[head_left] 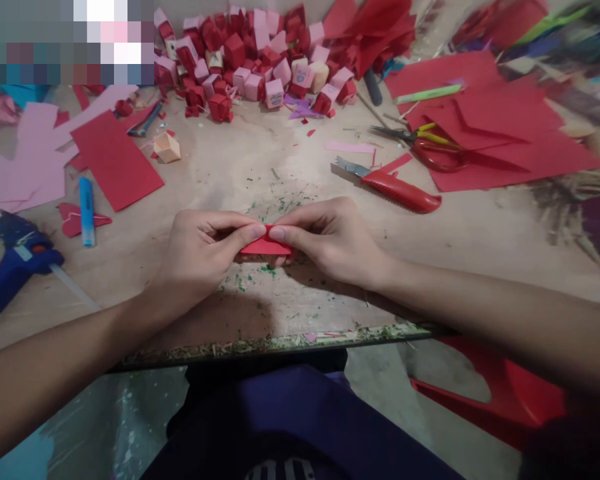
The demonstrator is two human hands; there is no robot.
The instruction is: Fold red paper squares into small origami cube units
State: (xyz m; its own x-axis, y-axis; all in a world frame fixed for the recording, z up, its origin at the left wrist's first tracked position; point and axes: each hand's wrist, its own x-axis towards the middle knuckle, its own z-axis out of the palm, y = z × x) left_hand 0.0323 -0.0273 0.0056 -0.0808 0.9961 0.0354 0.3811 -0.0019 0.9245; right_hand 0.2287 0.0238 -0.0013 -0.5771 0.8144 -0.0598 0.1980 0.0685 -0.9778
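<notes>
Between both hands, just above the table near its front edge, is a small piece of red paper (266,247). My left hand (205,243) pinches its upper left part between thumb and fingers. My right hand (325,240) pinches it close beside, the two thumb tips nearly touching. The paper looks bent or folded under the thumbs, and its far side is hidden by the fingers. Green scraps (240,280) lie scattered on the wood beneath.
A red-handled cutter (400,190) and scissors (435,147) lie right, by red sheets (505,127). Many small paper boxes (253,87) crowd the back. Left are a blue glue gun (17,260), a blue marker (87,212), a red sheet (117,160) and pink paper (35,160).
</notes>
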